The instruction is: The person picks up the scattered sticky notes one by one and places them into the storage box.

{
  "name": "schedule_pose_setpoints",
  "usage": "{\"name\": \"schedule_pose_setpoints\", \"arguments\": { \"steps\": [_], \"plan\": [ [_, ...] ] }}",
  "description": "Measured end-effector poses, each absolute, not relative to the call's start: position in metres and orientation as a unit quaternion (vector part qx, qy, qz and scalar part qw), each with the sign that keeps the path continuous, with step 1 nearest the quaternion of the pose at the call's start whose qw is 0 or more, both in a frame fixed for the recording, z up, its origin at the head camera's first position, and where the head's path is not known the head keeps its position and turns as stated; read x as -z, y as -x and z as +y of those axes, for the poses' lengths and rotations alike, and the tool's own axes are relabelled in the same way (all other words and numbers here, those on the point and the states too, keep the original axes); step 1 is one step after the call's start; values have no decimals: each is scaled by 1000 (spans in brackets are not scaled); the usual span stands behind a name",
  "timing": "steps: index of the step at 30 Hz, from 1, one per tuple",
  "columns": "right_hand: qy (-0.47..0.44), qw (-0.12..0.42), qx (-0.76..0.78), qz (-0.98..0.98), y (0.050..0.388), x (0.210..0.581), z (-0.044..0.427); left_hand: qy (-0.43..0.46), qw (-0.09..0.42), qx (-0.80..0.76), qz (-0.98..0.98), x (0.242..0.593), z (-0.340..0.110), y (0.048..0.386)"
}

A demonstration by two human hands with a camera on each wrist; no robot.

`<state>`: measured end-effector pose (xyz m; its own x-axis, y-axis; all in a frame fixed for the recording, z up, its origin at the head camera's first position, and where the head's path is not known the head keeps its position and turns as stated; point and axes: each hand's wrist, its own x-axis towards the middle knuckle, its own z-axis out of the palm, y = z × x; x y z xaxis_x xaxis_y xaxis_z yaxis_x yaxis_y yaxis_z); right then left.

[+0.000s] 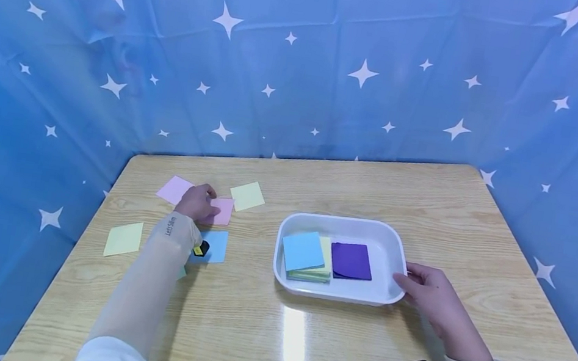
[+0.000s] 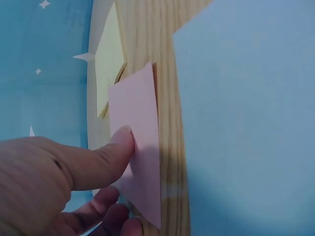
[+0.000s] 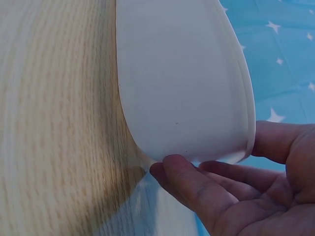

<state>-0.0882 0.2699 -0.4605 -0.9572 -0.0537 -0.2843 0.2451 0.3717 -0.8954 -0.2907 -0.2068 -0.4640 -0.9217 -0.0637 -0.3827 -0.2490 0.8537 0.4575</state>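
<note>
My left hand (image 1: 197,202) is at the table's far left, with its thumb on top of a pink sticky note (image 2: 135,101) and its fingers curled at the lower edge, pinching it. A blue sticky note (image 1: 215,247) lies just nearer, partly under the sleeve in the head view. My right hand (image 1: 431,294) grips the right end of a white plastic tray (image 1: 387,262), thumb at the rim and fingers against the outer wall. Inside the tray, a light blue note (image 1: 304,251) lies over yellow-green ones on the left, beside a purple stack (image 1: 351,261).
Another pink note (image 1: 174,189) and a pale yellow note (image 1: 248,196) lie near the left hand. A second yellow note (image 1: 123,239) sits further left. A green corner (image 1: 182,273) shows beside the left sleeve. Starry blue cloth (image 1: 293,70) hangs behind the wooden table (image 1: 223,331).
</note>
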Motion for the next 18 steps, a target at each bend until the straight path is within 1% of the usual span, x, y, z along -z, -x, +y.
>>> {"name": "schedule_pose_setpoints", "arguments": {
  "steps": [8,18],
  "plan": [
    [-61,139,558,816,88,460,269,82,190,-272,940,472,-215,297],
    [-64,141,555,817,87,457,268,81,206,-282,934,468,-212,296]
  ]
}}
